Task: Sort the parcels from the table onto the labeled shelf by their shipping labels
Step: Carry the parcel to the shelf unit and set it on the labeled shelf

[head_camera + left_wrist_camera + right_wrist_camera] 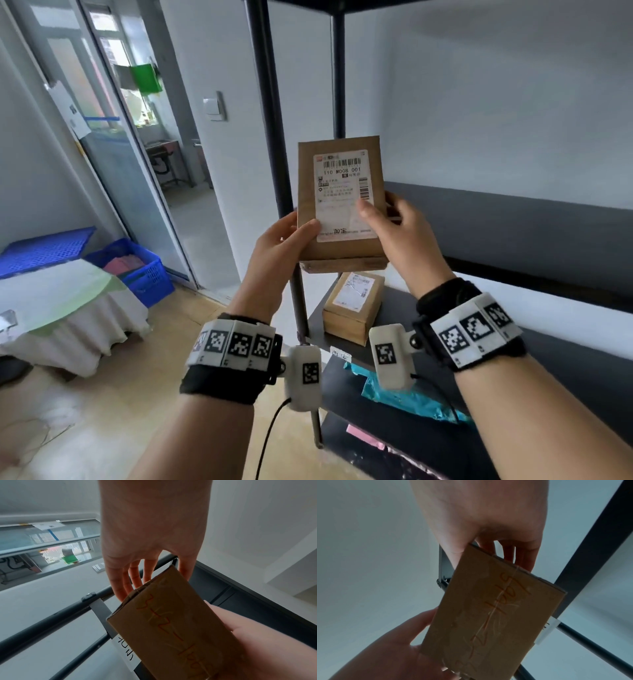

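Head view: parcel (339,205) label "110 M008 001", between both hands' grip.

Both forearms raised, marker-covered wristbands on wrists. Left hand (274,245) gripping left edge of flat brown cardboard parcel (342,202), thumb on front, fingers (120,586) behind. Right hand (406,233) gripping right edge, thumb across front.

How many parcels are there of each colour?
Brown cardboard boxes: 2, the held box gripped by the left hand and right hand, and the box on the shelf.
Teal bags: 1, the teal bag.
Pink parcels: 1, the pink parcel, only partly in view.
Total: 4
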